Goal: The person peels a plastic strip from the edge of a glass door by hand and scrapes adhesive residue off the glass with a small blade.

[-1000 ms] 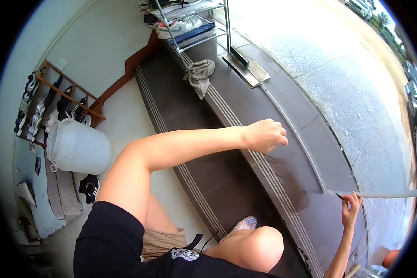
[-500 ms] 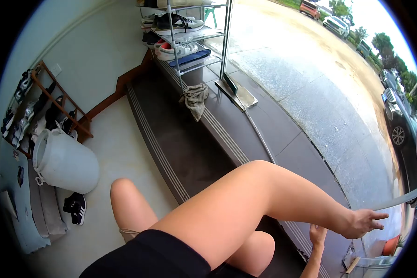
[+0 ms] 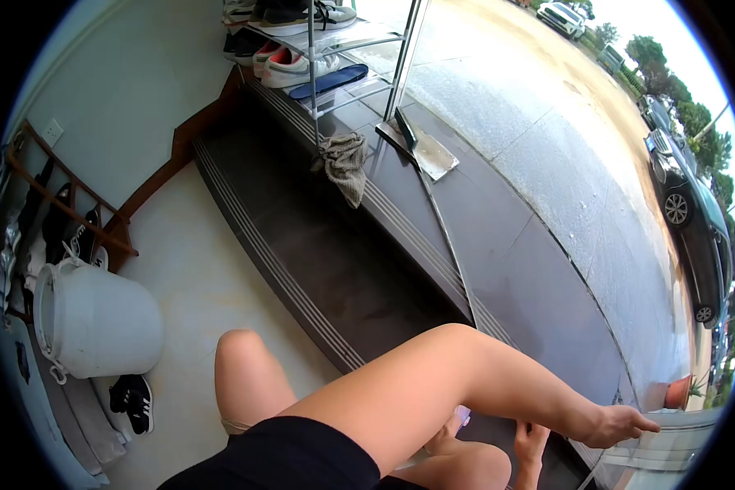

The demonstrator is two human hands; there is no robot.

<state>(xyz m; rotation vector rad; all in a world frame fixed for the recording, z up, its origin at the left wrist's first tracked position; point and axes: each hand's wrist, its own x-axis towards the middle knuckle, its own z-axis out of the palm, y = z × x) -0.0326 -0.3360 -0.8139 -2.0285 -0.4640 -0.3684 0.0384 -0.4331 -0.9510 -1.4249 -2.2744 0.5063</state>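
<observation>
My left hand reaches out at the lower right, beyond my bent elbow. One finger points outward and the others lie closer together; nothing shows in it. Below the left forearm is my right hand, its fingers curled and partly hidden behind that forearm. Whatever it holds, if anything, cannot be made out. Both hands are near a pale framed panel and the grey tiled step. A foot in a light purple slipper shows below my elbow.
A long-handled squeegee or mop lies on the step beside a grey rag and a shoe rack. On the left stand a white bucket, black shoes and a wooden rack. A potted plant sits at right.
My view has shifted, moving the racks and bucket across the frame. My left hand's spread fingers have drawn together. My right hand now appears lower and further left. The slippered foot has come into view.
</observation>
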